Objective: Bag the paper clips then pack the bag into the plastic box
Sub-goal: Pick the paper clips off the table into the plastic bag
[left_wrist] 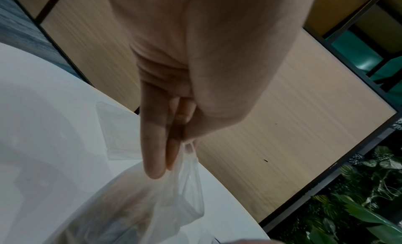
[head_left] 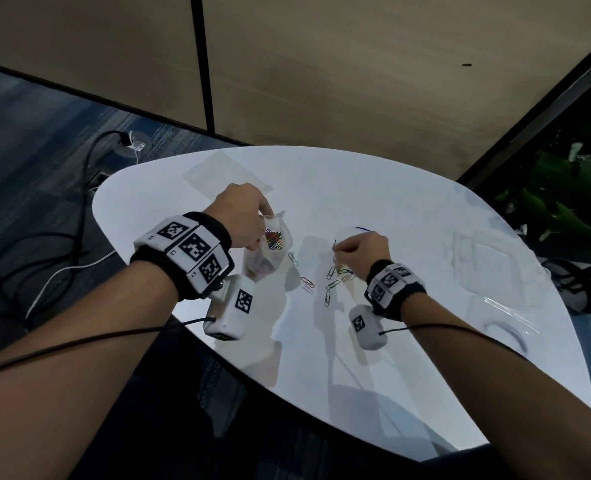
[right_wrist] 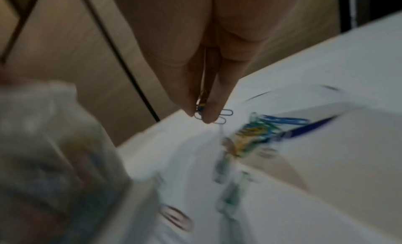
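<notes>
My left grip (head_left: 243,220) pinches the bag (head_left: 268,251) rim, right grip (right_wrist: 201,116) pinches a few paper clips (right_wrist: 217,116); floppy mouth could sag, clips spilling onto the tabletop (head_left: 408,209).

Glossy smooth white table (head_left: 408,216), thin clear plastic bag (head_left: 269,251), coloured coated wire paper clips (head_left: 332,284), matt wood-look wall panels (head_left: 321,64).

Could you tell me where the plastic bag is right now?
In the head view, the plastic bag hangs pinched from the left hand, left of the loose paper clips.
</notes>
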`<action>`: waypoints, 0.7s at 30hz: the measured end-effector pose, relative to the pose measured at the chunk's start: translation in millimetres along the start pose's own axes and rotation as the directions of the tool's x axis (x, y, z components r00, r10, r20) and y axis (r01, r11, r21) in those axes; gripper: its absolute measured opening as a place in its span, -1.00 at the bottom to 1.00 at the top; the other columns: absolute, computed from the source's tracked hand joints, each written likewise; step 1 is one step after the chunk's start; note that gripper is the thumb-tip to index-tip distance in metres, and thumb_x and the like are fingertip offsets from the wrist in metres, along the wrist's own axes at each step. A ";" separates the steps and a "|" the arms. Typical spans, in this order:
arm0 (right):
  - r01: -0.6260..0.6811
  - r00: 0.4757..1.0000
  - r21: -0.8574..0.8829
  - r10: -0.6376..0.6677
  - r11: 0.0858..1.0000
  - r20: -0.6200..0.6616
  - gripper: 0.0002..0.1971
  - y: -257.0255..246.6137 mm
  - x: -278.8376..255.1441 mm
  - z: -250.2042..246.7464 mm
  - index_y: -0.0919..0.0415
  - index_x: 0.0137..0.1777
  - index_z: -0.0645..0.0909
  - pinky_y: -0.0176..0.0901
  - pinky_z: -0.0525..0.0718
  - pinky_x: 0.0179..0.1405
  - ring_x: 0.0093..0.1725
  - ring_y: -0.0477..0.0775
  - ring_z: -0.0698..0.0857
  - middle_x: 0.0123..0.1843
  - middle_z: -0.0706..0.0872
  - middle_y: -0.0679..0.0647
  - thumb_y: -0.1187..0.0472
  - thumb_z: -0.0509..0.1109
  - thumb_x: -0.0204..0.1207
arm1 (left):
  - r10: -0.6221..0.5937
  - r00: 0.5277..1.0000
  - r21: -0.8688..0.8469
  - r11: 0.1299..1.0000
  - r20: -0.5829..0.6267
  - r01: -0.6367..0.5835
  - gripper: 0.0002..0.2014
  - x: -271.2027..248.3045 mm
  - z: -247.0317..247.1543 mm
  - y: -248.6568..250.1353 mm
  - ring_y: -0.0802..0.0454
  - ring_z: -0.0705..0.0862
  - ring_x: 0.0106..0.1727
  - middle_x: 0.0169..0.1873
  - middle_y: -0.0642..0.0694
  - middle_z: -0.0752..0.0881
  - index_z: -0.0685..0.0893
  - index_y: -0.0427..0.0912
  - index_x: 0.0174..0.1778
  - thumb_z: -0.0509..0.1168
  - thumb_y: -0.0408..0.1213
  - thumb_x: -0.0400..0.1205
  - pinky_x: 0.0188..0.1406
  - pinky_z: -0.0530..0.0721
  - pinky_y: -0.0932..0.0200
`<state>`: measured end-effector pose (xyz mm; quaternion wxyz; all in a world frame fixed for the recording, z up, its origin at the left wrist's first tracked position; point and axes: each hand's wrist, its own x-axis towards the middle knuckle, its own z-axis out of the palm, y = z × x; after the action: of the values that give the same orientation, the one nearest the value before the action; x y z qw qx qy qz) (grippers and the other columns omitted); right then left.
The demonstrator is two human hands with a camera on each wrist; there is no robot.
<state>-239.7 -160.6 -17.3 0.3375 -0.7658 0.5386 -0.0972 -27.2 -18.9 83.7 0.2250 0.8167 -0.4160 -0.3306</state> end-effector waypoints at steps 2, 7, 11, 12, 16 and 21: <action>-0.032 0.999 0.324 0.024 0.946 0.028 -0.90 -18.2 -2.9 -9.6 0.18 -0.14 0.86 -0.20 0.79 0.00 -0.16 0.00 0.85 -0.17 0.87 0.07 0.31 0.60 0.35 | 0.004 1.000 0.004 1.000 0.001 -0.004 -0.73 -0.8 -0.8 1.0 -0.16 0.89 -0.27 -0.14 -0.27 0.83 0.77 -0.20 0.18 0.23 -0.49 0.68 0.00 0.88 -0.07; 0.020 0.971 0.697 -0.181 0.717 0.158 -0.87 -78.8 -26.9 -6.4 0.35 -0.06 0.81 0.07 0.77 0.16 -0.10 0.19 0.83 -0.06 0.84 0.27 0.44 0.57 0.39 | 0.008 1.000 0.016 1.000 0.003 -0.008 -0.74 -0.5 1.5 2.8 -0.16 0.89 -0.26 -0.09 -0.27 0.84 0.78 -0.20 0.17 0.26 -0.49 0.66 -0.01 0.88 -0.07; 0.143 0.934 0.540 -0.294 0.830 0.203 -0.87 -95.6 -38.2 15.0 0.23 -0.06 0.84 0.06 0.77 0.17 -0.06 0.12 0.85 -0.09 0.87 0.12 0.35 0.56 0.40 | 0.002 1.000 0.016 1.000 0.004 -0.002 -0.71 0.7 3.5 3.3 -0.12 0.88 -0.22 -0.11 -0.21 0.82 0.77 -0.21 0.23 0.32 -0.51 0.63 0.00 0.88 -0.07; 0.204 0.917 0.446 -0.330 0.871 0.224 -0.86 -97.1 -39.8 16.7 0.19 -0.04 0.84 0.00 0.78 0.16 -0.05 0.05 0.85 -0.09 0.87 0.07 0.32 0.54 0.42 | 0.000 1.000 0.009 1.000 0.005 0.000 -0.70 0.6 3.7 3.0 -0.12 0.88 -0.24 -0.14 -0.20 0.80 0.76 -0.21 0.23 0.30 -0.52 0.63 -0.01 0.88 -0.07; 0.338 0.898 0.320 -0.405 0.885 0.170 -0.82 -104.2 -40.4 6.0 0.18 0.00 0.83 -0.15 0.81 0.00 -0.13 -0.08 0.84 -0.11 0.87 0.02 0.35 0.42 0.52 | 0.003 1.000 0.004 1.000 -0.001 -0.003 -0.71 0.0 2.5 2.0 -0.16 0.89 -0.23 -0.13 -0.25 0.82 0.76 -0.22 0.24 0.26 -0.51 0.66 -0.01 0.88 -0.08; 0.422 0.902 -0.040 -0.416 0.905 0.114 -0.69 -73.0 -20.5 2.1 0.09 0.24 0.74 0.06 0.66 0.33 0.26 0.02 0.71 0.25 0.78 0.03 0.29 0.25 0.62 | -0.019 1.000 -0.001 1.000 -0.016 0.019 -0.70 3.3 -0.1 -4.4 -0.18 0.88 -0.21 -0.10 -0.29 0.84 0.78 -0.23 0.17 0.28 -0.57 0.61 -0.01 0.88 -0.10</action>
<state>-191.5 -127.4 30.9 0.3112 -0.8781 0.3461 -0.1107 -23.4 -19.1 79.7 0.2255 0.8231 -0.4062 -0.3265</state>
